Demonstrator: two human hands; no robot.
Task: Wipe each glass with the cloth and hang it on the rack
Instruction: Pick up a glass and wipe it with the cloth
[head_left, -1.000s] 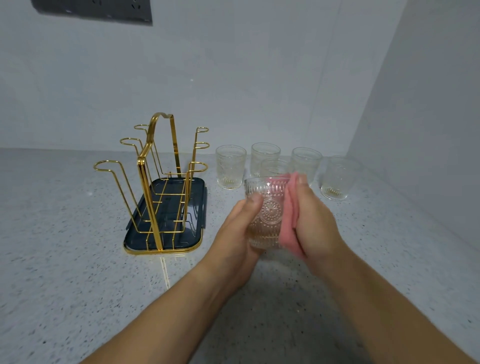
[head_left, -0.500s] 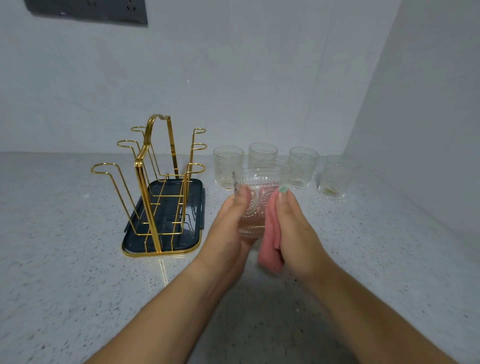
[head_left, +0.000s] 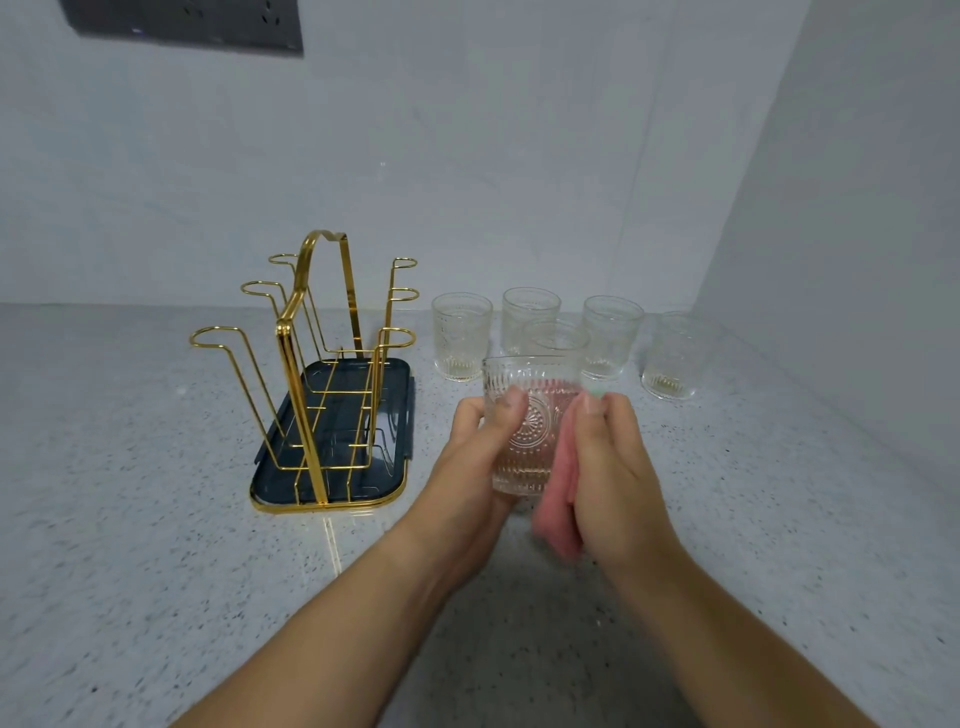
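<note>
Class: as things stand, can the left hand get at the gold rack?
Probably yes: the left hand, gripping the patterned glass, is beside the gold rack with only countertop between; the other glasses stand behind.

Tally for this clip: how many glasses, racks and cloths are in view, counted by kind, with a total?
Glasses: 6 (1 held glass, 5 standing glasses)
Gold rack: 1
Pink cloth: 1
Total: 8

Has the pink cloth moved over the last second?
Yes. The pink cloth has slid down the held glass; its lower end now sits lower in view than the front edge of the gold rack.
</note>
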